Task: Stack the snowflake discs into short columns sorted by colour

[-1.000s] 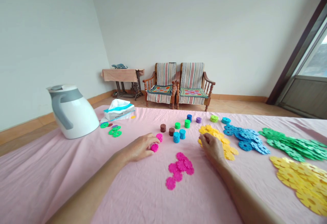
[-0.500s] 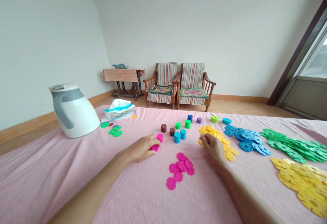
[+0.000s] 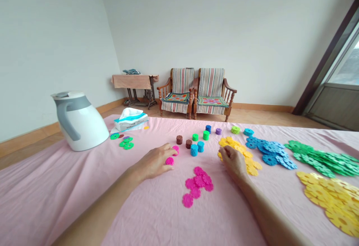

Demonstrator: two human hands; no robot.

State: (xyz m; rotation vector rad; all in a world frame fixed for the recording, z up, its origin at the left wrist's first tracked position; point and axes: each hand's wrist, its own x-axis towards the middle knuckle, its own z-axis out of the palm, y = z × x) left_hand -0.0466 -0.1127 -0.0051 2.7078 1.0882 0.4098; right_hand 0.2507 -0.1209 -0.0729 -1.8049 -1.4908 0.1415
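My left hand (image 3: 155,161) rests on the pink cloth, its fingers curled round a short stack of pink flower discs (image 3: 169,160). A second pink stack (image 3: 175,149) stands just beyond the fingertips. My right hand (image 3: 234,161) is curled into a loose fist at the near edge of the yellow disc pile (image 3: 246,152); what it holds, if anything, is hidden. Loose pink discs (image 3: 198,186) lie between my two hands.
Small brown, green, blue and purple stacks (image 3: 196,143) stand behind the hands. Blue (image 3: 270,150), green (image 3: 319,156) and yellow (image 3: 333,197) disc piles lie to the right. A white kettle (image 3: 80,120) and a tissue pack (image 3: 130,120) sit at the left.
My left fingers have loosened and lifted a little over the pink stack. My right hand has hardly moved.
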